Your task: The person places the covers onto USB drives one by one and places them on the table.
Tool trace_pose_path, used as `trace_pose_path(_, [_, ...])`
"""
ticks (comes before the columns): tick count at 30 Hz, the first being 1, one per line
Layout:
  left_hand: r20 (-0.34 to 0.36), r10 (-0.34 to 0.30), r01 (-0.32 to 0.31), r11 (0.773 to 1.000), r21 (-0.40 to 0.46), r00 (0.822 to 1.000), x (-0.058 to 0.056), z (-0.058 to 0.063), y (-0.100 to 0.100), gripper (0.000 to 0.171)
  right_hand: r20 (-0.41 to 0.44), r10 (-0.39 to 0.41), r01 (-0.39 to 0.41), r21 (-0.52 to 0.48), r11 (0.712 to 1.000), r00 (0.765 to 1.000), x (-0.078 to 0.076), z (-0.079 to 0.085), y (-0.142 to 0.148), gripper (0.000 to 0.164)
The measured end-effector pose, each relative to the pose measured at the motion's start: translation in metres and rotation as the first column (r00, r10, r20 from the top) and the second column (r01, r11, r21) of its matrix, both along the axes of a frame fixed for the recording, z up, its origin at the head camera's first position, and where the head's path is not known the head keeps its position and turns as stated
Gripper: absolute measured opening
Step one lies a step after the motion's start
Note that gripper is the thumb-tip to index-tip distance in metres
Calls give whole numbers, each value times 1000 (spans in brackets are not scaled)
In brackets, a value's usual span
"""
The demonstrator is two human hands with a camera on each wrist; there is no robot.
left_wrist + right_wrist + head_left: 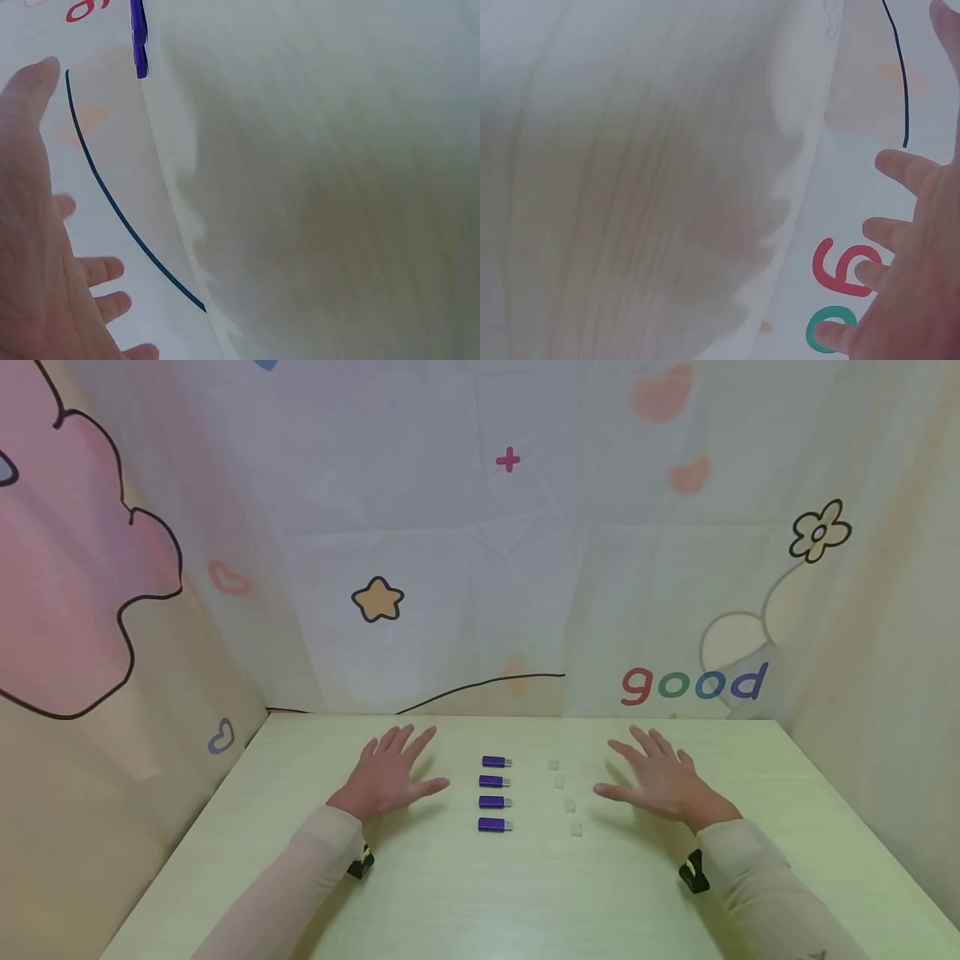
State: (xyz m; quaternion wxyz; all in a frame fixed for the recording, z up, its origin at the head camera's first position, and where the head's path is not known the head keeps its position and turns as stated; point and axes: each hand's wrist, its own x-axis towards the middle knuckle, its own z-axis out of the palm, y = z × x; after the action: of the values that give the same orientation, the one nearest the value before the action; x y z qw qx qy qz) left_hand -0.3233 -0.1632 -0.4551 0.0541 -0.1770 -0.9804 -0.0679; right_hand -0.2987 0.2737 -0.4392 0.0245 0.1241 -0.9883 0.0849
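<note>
Several purple USB flash drives (492, 802) lie in a column on the table, their metal plugs pointing right. To their right, several small clear caps (570, 806) form a slightly slanted column. My left hand (390, 778) is held over the table left of the drives, fingers spread and holding nothing. On the other side, my right hand (660, 781) hovers to the right of the caps, its fingers also spread and free of any object. In the left wrist view, purple drives (140, 37) show at the top edge, beyond the thumb.
The pale table (450, 902) ends at a printed cloth backdrop (450, 635) along its far edge. Cloth also hangs at the left and right sides. A black wrist camera (362, 862) sits under the left sleeve, and another camera (694, 872) under the right one.
</note>
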Motion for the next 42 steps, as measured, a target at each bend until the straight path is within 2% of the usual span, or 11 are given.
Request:
trace_pose_path(10, [-64,-83,84,996,13,995,10,10,15,89,-77,120,-122,-14,992,990,6,8,-9,93])
trace_pose_path(14, [-61,-100,100,995,-11,993,15,13,20,89,-92,180,-185,-46,982,979,8,9,-13,88])
trace_pose_path(25, [-82,-202,201,979,-22,976,26,20,34,77,-42,304,-307,-153,939,952,15,14,-24,77])
trace_pose_path(30, [-94,-232,230,973,-36,968,27,18,39,75,-39,351,-353,-134,926,936,15,15,-28,64])
trace_pose_path(37, [-157,-292,286,956,-57,944,29,19,42,64,-21,384,-383,-131,914,923,16,18,-32,53])
trace_pose_path(42, [-121,-311,307,950,-49,943,32,22,48,59,21,404,-396,-157,905,915,16,20,-35,43])
